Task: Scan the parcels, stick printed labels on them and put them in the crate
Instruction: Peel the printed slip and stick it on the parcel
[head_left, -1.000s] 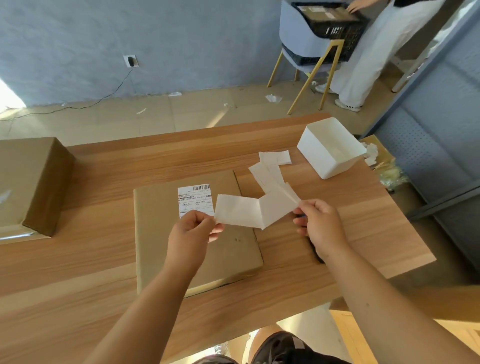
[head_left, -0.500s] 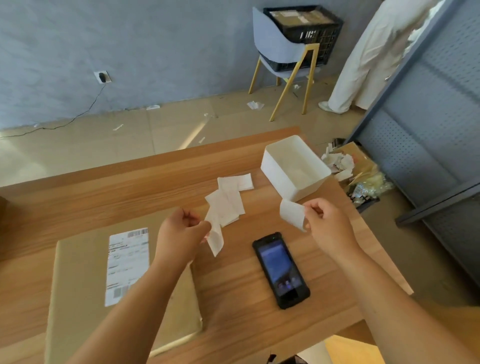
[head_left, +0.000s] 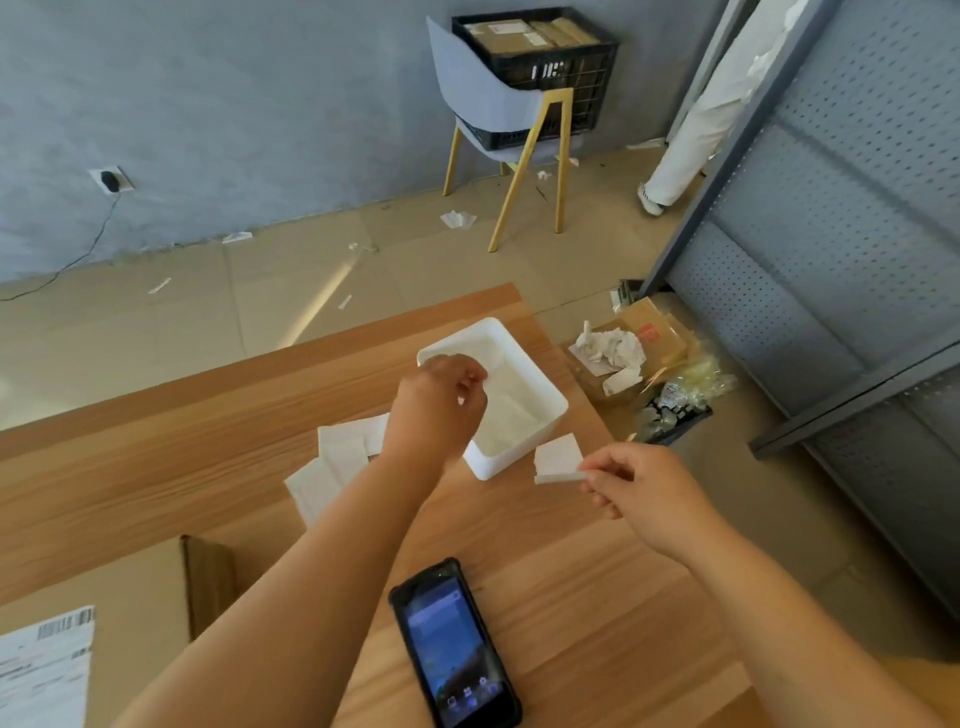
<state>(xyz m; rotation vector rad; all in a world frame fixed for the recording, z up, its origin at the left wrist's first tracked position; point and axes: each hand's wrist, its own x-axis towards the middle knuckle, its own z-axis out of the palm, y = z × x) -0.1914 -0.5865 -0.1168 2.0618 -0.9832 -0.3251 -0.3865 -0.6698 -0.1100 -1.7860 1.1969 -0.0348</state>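
**White slip pinched beside the tub, parcel at the near left**

Nearest the camera, a black rugged handheld scanner (head_left: 453, 644) is seen lying flat on the light wooden table (head_left: 156, 441), screen up and lit. To its left, at the lower corner of the view, a flat brown cardboard parcel (head_left: 156, 613) is laid on the table, and a white printed shipping label with a barcode (head_left: 47, 670) is stuck on its top face.

Further in, a small white paper slip (head_left: 557, 460) is pinched between thumb and forefinger of the right hand (head_left: 641, 488) and held above the table, just beside the near right corner of a white rectangular plastic tub (head_left: 540, 415). The left hand (head_left: 439, 402) is reached over the tub's near left rim with its fingers curled downward; whether anything is gripped in them cannot be told. A loose heap of white paper sheets (head_left: 337, 460) is spread on the table left of the tub, partly hidden by the left forearm.

Beyond the table edge, an open cardboard box of crumpled white paper (head_left: 613, 353) is set on the floor against a grey perforated metal rack (head_left: 831, 249). At the far wall, a black plastic crate (head_left: 571, 73) is stood on a grey chair with yellow legs (head_left: 483, 104); brown boxed parcels (head_left: 519, 36) are packed inside it. A person's white trouser leg (head_left: 696, 130) is seen at the right.
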